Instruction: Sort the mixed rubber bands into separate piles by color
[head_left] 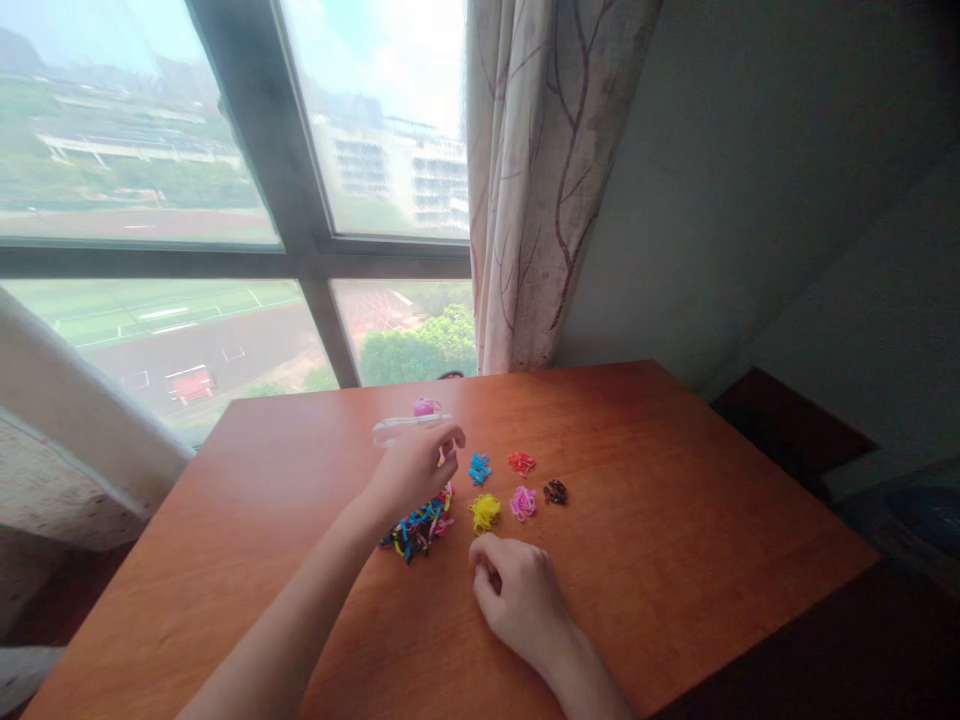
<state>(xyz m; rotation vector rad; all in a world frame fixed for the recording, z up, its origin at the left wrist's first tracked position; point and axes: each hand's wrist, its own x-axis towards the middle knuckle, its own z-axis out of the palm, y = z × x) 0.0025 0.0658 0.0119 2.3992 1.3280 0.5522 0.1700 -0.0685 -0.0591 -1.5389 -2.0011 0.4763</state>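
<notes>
My left hand (416, 465) hovers over the far side of a mixed pile of colourful small elastic bands (420, 530), its fingers curled in. Whether something small is pinched in them cannot be made out. My right hand (521, 595) rests on the table just in front of a yellow heap of bands (484, 512), thumb and fingers closed together; anything between them is hidden. Sorted heaps lie to the right of the mixed pile: blue bands (480, 468), red bands (522, 463), pink bands (523, 503) and black bands (555, 491).
Behind my left hand are a clear plastic item (391, 428), partly covered, and a small purple-pink object (425, 406). The brown wooden table (675, 520) reaches to a window (382, 120) and a patterned curtain (536, 180). A grey wall rises at the right.
</notes>
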